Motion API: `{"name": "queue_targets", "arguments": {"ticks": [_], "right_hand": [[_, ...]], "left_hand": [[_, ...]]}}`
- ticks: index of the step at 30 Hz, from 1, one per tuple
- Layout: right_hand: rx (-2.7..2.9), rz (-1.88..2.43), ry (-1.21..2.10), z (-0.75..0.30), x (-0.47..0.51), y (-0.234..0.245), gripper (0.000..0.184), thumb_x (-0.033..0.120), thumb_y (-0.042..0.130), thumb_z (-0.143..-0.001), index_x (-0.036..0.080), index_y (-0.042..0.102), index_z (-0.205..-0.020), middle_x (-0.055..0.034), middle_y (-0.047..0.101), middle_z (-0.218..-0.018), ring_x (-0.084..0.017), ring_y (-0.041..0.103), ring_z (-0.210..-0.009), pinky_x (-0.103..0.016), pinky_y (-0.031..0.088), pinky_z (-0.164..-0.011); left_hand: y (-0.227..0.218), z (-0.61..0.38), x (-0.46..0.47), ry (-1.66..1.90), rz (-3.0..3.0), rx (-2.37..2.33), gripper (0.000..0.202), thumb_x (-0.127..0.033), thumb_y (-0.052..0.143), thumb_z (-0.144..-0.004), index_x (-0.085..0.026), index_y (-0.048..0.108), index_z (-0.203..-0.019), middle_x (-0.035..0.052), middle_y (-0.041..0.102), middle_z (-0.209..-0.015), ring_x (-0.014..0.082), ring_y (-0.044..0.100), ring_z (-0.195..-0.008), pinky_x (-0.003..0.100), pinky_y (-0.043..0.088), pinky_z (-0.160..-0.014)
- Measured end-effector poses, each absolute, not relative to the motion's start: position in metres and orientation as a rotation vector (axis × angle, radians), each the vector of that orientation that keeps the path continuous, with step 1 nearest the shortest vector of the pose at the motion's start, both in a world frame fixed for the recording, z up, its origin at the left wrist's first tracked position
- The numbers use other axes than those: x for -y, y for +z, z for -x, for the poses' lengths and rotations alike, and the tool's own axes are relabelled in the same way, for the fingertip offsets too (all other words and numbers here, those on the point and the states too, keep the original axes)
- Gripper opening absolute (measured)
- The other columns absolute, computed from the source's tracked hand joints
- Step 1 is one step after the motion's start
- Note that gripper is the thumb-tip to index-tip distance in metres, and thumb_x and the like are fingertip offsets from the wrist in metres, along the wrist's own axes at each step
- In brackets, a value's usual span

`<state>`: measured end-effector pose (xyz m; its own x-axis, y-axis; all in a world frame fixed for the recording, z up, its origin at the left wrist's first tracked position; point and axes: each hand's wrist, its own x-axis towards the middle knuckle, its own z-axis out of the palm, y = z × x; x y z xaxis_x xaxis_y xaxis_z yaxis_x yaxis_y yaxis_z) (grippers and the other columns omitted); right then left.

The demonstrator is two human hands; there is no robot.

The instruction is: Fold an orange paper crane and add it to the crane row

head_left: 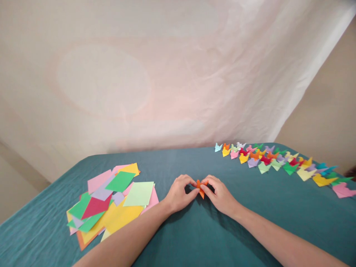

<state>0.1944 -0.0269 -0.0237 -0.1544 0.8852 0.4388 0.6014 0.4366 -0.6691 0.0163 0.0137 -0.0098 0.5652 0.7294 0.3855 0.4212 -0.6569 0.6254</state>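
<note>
Between my two hands, low over the green cloth, is a small folded orange origami bird (202, 193), partly covered by my fingers. My left hand (182, 193) pinches its left side between thumb and fingers. On the opposite side, my right hand (218, 193) grips the orange paper with thumb and forefinger. A pointed tip of the bird shows below the fingertips, and another part sticks up between them.
Loose coloured paper sheets (122, 218) lie in an overlapping heap to the left. Rows of finished origami birds (290, 168) in many colours run along the table's right side. A pale cloth (178, 74) hangs behind the green-covered table (172, 163).
</note>
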Motion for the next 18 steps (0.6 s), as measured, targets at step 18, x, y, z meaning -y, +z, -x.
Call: {"name": "queue_targets", "arguments": {"ticks": [18], "right_hand": [[1.934, 1.244, 0.376, -0.1939, 0.0293, -0.0227, 0.012, 0.028, 0.050, -0.087, 0.021, 0.057, -0.080, -0.0023, 0.059, -0.079, -0.017, 0.053, -0.078, -0.032, 0.039, -0.075]], "left_hand": [[-0.0062, -0.0146, -0.0116, 0.862, -2.407, -0.887, 0.004, -0.022, 0.058, -0.080, -0.020, 0.062, -0.080, 0.0026, 0.063, -0.085, 0.0185, 0.054, -0.088, 0.032, 0.037, -0.083]]}}
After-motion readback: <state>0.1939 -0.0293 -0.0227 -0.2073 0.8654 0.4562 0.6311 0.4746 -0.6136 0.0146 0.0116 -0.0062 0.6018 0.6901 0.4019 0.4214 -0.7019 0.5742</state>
